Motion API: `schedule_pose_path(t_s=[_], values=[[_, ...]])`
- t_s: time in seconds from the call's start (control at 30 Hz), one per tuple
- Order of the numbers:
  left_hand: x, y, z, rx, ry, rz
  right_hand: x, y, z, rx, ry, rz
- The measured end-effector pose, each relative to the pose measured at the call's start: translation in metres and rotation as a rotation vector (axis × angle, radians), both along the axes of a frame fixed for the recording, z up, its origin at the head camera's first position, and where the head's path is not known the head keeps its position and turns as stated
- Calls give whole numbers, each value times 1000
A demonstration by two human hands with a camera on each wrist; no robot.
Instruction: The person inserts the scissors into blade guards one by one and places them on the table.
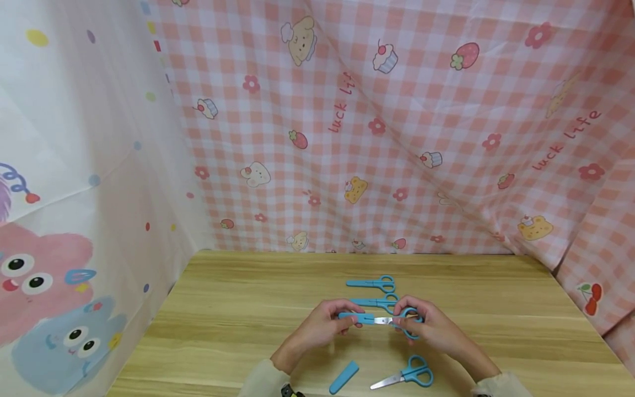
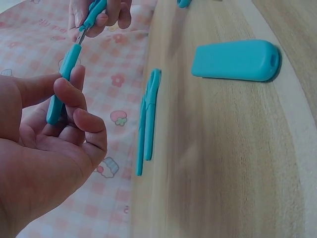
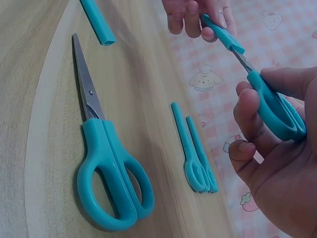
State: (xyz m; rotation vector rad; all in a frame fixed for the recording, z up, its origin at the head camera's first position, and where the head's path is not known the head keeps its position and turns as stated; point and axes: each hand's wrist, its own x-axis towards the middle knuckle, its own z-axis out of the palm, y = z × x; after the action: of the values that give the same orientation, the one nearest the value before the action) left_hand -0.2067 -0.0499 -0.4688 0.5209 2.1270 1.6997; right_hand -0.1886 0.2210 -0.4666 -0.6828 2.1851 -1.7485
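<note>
My left hand [image 1: 326,321] pinches a blue blade cover [image 1: 356,318] between thumb and fingers. In my right hand [image 1: 430,325] are the blue handles [image 3: 275,112] of a pair of scissors, gripped by thumb and fingers. The scissors' metal blades [image 1: 383,320] run into the open end of the cover, with a short bare stretch near the pivot still showing. Both hands hold these parts in line above the table. Below them on the table lie a second pair of scissors [image 1: 405,376], bare-bladed, and a loose blue cover [image 1: 344,377].
Beyond the hands, two covered pairs of scissors, a far one [image 1: 371,283] and a nearer one [image 1: 375,302], lie side by side on the wooden table [image 1: 238,286]. A pink checked cloth [image 1: 317,215] hangs behind the table, and a white printed cloth [image 1: 114,220] at the left.
</note>
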Motion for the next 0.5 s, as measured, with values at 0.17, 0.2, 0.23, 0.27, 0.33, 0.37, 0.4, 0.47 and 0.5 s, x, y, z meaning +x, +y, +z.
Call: schedule_pose_path(t_s=[0.17, 0.2, 0.23, 0.27, 0.33, 0.37, 0.4, 0.47, 0.5], values=[[1, 1, 1, 6, 1, -1, 0, -1, 0, -2, -3, -4], [1, 2, 1, 8, -2, 0, 0, -1, 0, -2, -2, -2], [1, 2, 0, 10, -4, 2, 0, -1, -1, -2, 1, 0], [1, 2, 0, 10, -5, 3, 0, -1, -1, -3, 1, 3], [1, 3, 0, 7, -4, 4, -1, -1, -2, -5, 3, 8], [1, 3, 0, 4, -4, 4, -1, -1, -3, -3, 5, 10], [1, 3, 0, 1, -4, 3, -2, -1, -4, -2, 6, 11], [1, 3, -1, -2, 3, -1, -2, -1, -4, 0, 0, 7], [1, 3, -1, -4, 4, -2, -2, -1, -4, 3, -2, 4]])
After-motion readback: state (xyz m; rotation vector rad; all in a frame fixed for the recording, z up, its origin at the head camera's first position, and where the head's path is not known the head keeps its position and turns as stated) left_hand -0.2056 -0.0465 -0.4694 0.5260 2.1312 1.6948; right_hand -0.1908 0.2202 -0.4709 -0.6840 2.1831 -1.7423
